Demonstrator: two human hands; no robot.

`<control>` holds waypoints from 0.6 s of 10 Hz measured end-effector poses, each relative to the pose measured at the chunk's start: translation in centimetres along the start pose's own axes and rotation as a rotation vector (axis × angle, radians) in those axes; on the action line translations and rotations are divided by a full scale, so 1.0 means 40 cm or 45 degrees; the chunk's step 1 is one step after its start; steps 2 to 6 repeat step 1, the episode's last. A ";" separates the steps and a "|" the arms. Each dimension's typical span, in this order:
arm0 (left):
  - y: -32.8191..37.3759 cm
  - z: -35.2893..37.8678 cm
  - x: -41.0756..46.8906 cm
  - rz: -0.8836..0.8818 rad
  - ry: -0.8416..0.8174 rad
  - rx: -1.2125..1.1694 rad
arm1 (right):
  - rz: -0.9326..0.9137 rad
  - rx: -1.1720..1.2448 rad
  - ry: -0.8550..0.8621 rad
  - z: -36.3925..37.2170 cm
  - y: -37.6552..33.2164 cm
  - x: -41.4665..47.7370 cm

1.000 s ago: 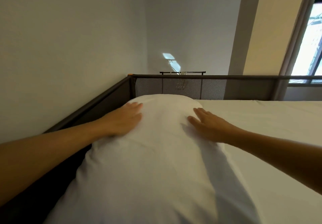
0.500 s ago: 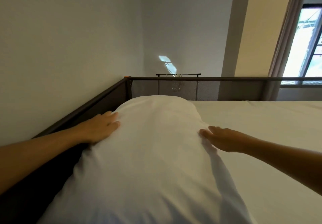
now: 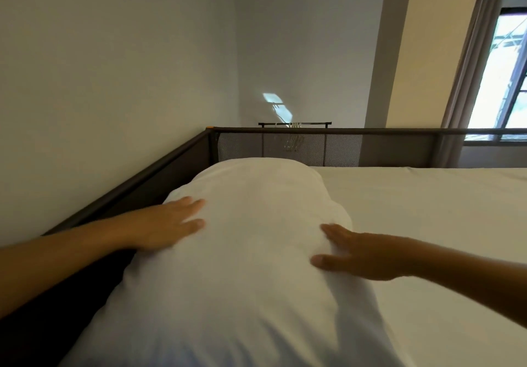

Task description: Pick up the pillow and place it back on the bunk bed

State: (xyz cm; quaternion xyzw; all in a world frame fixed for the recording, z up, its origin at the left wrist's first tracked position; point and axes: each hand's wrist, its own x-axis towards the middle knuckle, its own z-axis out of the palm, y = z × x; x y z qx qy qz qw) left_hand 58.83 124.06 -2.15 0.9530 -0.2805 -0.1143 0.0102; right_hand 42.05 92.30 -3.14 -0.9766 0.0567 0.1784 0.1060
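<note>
A plump white pillow (image 3: 251,252) lies lengthwise on the white mattress (image 3: 427,218) of the bunk bed, close to its left rail (image 3: 148,178). My left hand (image 3: 168,224) rests flat on the pillow's left side, fingers spread and slightly blurred. My right hand (image 3: 362,252) lies flat against the pillow's right side, fingers pointing left. Neither hand grips the fabric.
A dark metal guard rail with mesh panels (image 3: 328,147) runs along the far end and the left side of the bed. Plain walls stand close behind them. A curtained window (image 3: 502,81) is at the right. A clothes rack top (image 3: 295,123) shows beyond the rail.
Both hands have slid back toward me along the pillow's sides, from near its far end to its middle. The pillow stays in place on the mattress.
</note>
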 end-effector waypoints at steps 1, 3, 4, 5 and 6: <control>-0.073 -0.076 -0.053 -0.145 0.034 0.183 | 0.164 -0.124 -0.013 -0.056 0.069 -0.075; -0.073 -0.076 -0.053 -0.145 0.034 0.183 | 0.164 -0.124 -0.013 -0.056 0.069 -0.075; -0.073 -0.076 -0.053 -0.145 0.034 0.183 | 0.164 -0.124 -0.013 -0.056 0.069 -0.075; -0.073 -0.076 -0.053 -0.145 0.034 0.183 | 0.164 -0.124 -0.013 -0.056 0.069 -0.075; -0.073 -0.076 -0.053 -0.145 0.034 0.183 | 0.164 -0.124 -0.013 -0.056 0.069 -0.075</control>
